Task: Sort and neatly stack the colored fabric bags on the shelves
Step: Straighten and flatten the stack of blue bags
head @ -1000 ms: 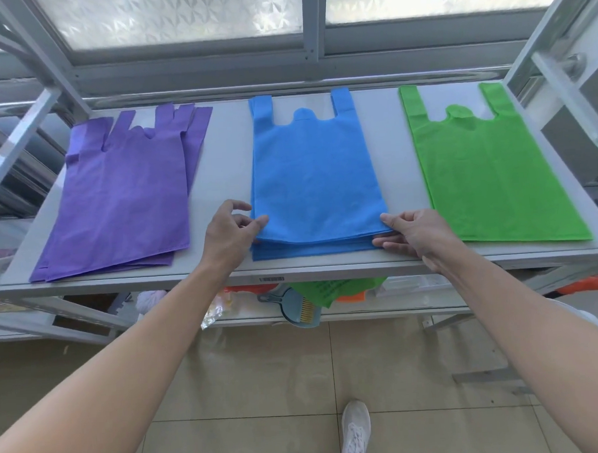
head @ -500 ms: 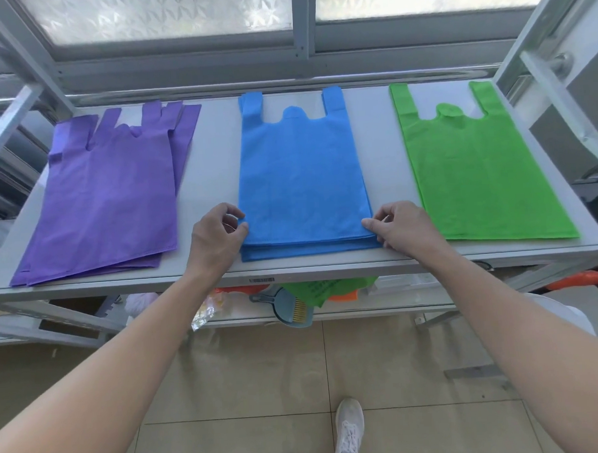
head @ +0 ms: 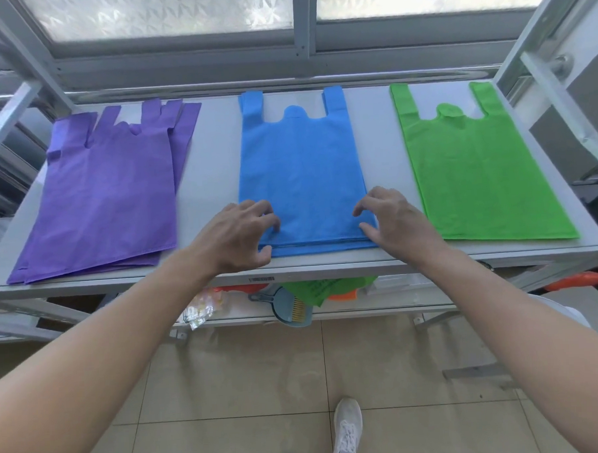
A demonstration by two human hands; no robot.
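Three stacks of flat fabric bags lie side by side on the top shelf: purple bags at the left, blue bags in the middle, green bags at the right, each apart from its neighbour. The blue stack sits close to the front edge, handles pointing to the window.

The left hand rests at the blue stack's near left corner, fingers curled and loosely spread, thumb at the bottom edge. The right hand sits at the near right corner in the same loose claw, fingertips on the cloth. Neither hand pinches anything that can be seen; they seem to press and square the pile.

The bags look thin, light and limp, likely non-woven cloth, so layers probably slide over one another and fan out, as the purple pile does. Holding both bottom corners, or pressing flat from above, should keep the edges aligned.

A small label on the shelf's front lip is too small to read. Print on the green fabric on the lower shelf is also illegible.
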